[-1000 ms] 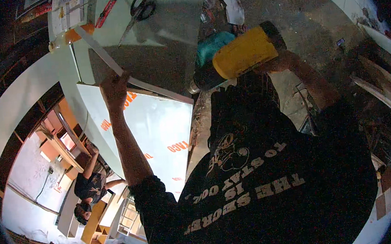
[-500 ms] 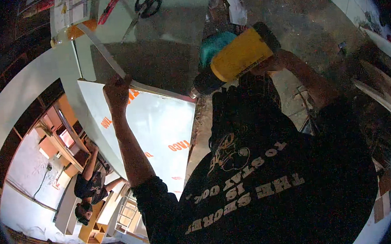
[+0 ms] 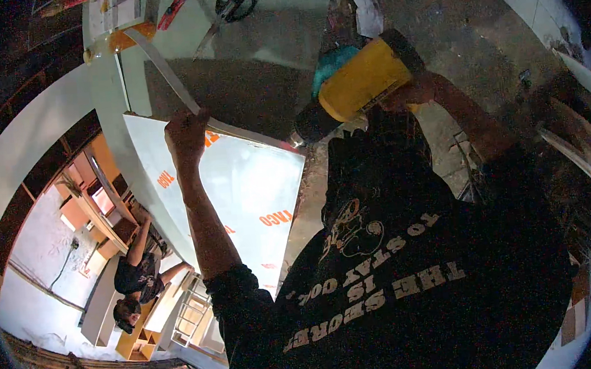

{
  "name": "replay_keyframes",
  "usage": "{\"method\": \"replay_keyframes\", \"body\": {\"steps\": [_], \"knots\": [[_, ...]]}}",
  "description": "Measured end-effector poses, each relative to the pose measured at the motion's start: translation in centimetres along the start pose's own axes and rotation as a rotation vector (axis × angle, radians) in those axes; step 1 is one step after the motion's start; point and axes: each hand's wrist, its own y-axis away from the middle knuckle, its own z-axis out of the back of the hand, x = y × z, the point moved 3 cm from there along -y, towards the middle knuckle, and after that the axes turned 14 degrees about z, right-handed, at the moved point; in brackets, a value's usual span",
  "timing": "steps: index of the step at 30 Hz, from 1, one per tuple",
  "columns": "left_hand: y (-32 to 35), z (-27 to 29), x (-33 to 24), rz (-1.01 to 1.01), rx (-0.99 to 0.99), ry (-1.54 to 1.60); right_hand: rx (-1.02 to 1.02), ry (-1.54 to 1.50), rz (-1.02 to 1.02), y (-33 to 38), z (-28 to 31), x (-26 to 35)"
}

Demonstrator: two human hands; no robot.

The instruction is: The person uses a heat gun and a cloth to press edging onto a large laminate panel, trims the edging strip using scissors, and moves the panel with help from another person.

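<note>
Head view: we grip a thin strip and a yellow power tool over a white panel.

Left hand (image 3: 186,132) fisted on the flat grey strip (image 3: 161,67) at the glossy white panel (image 3: 247,188) edge. Right hand (image 3: 416,92) wraps the chunky yellow-black power tool (image 3: 357,86), nose at the panel's corner. Scissors (image 3: 229,6) lie on the smooth pale sheet (image 3: 282,19) beyond; rough dirty floor (image 3: 477,24) at right.

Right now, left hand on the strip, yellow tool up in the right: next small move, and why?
Probably bring the yellow power tool down toward the metal strip. The left hand grips the strip at the edge of the white panel, while the right hand holds the tool raised, its dark nose clear of the seam.
</note>
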Motion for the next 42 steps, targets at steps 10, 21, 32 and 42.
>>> {"method": "replay_keyframes", "body": {"steps": [10, 21, 32, 42], "knots": [[-0.1, 0.4, 0.2, -0.079, -0.018, 0.005, 0.105, -0.182, 0.075, -2.5, 0.7, 0.6], [0.1, 0.5, 0.8, -0.135, -0.023, -0.142, 0.174, 0.312, 0.036, -5.0, 2.4, 8.0], [0.5, 0.5, 0.5, -0.262, -0.046, -0.096, 0.165, 0.097, 0.045, -1.0, 3.6, 5.1], [-0.2, 0.3, 1.0, -0.087, -0.005, -0.125, 0.060, 0.118, 0.128, -2.4, 3.6, 5.6]]}}
